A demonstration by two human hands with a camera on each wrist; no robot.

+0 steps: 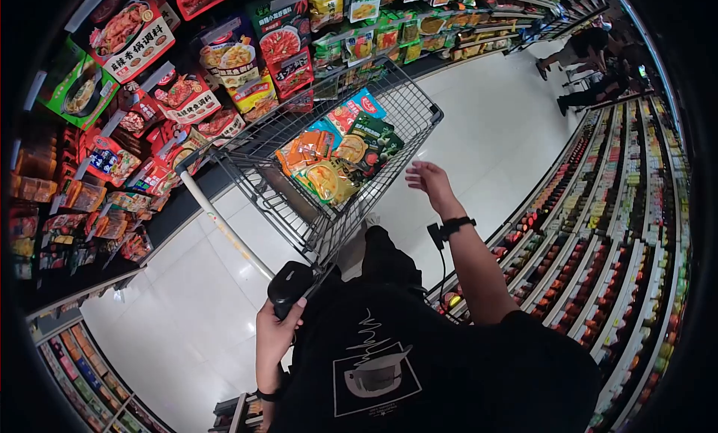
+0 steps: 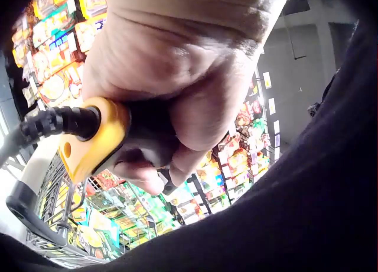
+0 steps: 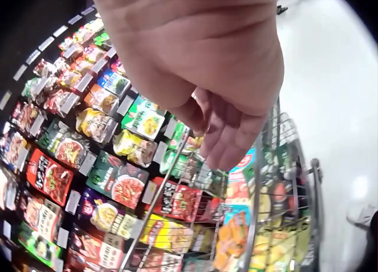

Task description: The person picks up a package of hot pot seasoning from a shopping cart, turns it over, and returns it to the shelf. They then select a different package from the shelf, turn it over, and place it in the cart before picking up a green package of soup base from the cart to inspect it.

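So the left hand point(image 1: 277, 330) has its fingers curled round a black device point(image 1: 290, 285) with a yellow end and a cable, right near the handle end of the shopping cart point(image 1: 438, 117). Right hand point(image 1: 432, 183) hangs just beside the cart, fingers loosely bent. A pile of colourful food packets point(image 1: 329, 180) sits inside the basket, and shelves of seasoning pouches point(image 1: 142, 38) run along the left

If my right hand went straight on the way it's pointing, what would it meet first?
Your right hand would likely meet the shopping cart first, at its wire side; depth is unclear.
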